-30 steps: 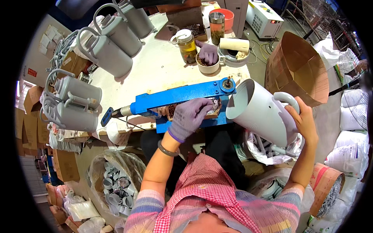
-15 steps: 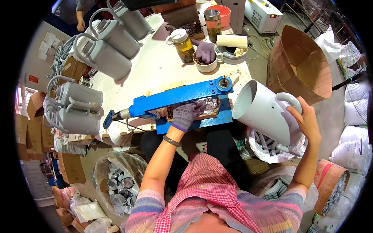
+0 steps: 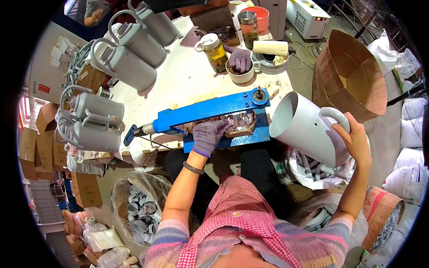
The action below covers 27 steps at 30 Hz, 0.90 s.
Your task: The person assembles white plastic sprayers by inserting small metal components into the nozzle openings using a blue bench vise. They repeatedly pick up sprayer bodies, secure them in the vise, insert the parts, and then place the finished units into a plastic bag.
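Note:
My right hand (image 3: 355,134), bare, grips the curved handle of a grey plastic watering can (image 3: 306,127). The can lies tilted on its side, its round end toward the blue riveting press (image 3: 210,114) on the table edge. Under the press's long arm sits a small box of washers (image 3: 241,123) and brown bits. My left hand (image 3: 208,136), in a grey-purple knit glove, reaches into this box. Its fingers are drawn together among the small parts; what they pinch is too small to make out.
Several grey watering cans (image 3: 127,67) stand at the table's left. Jars (image 3: 212,51), a cup with a glove (image 3: 241,69) and a tape roll sit at the back. A cardboard carton (image 3: 348,80) is right; bags of grey parts (image 3: 143,210) flank my legs. Another person's hand (image 3: 94,17) shows far left.
My left hand has shifted within the box, fingers now drawn together near the washers. My right hand still holds the watering can in nearly the same place. The view has shifted slightly.

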Each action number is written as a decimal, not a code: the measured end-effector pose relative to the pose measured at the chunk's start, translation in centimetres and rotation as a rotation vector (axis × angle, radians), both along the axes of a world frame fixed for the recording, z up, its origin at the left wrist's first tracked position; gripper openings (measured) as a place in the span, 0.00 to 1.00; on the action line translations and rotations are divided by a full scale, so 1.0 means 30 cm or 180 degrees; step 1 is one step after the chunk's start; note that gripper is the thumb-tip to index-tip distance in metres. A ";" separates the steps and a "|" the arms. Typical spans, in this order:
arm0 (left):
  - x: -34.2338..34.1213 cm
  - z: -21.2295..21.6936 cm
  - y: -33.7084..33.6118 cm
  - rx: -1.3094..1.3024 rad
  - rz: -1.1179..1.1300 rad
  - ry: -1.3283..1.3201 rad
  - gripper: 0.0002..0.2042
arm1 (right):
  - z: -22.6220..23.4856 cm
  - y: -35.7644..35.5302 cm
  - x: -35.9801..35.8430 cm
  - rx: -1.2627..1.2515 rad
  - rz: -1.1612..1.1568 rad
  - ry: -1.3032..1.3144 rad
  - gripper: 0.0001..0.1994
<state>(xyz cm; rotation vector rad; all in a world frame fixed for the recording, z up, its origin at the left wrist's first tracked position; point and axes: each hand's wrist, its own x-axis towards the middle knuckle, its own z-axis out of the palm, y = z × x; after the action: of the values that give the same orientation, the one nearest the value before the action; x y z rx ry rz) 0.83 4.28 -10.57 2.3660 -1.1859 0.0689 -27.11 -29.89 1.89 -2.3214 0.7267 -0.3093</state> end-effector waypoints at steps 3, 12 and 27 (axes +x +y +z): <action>0.001 -0.003 0.005 -0.0068 0.0067 0.0063 0.09 | -0.004 -0.004 -0.002 -0.0006 0.0028 -0.0021 0.17; -0.030 0.083 -0.009 -0.0382 0.0085 0.0146 0.11 | -0.014 -0.015 -0.015 0.0043 -0.0019 0.0036 0.17; 0.023 0.369 -0.352 -0.1218 -0.1119 -0.1082 0.11 | 0.030 -0.018 -0.019 0.0004 -0.0096 0.0085 0.20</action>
<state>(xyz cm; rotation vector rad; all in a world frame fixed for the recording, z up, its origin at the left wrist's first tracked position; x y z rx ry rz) 1.51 -6.27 0.49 1.8323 -1.5701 0.5458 -27.69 -30.44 2.80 -2.3193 0.7756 -0.2917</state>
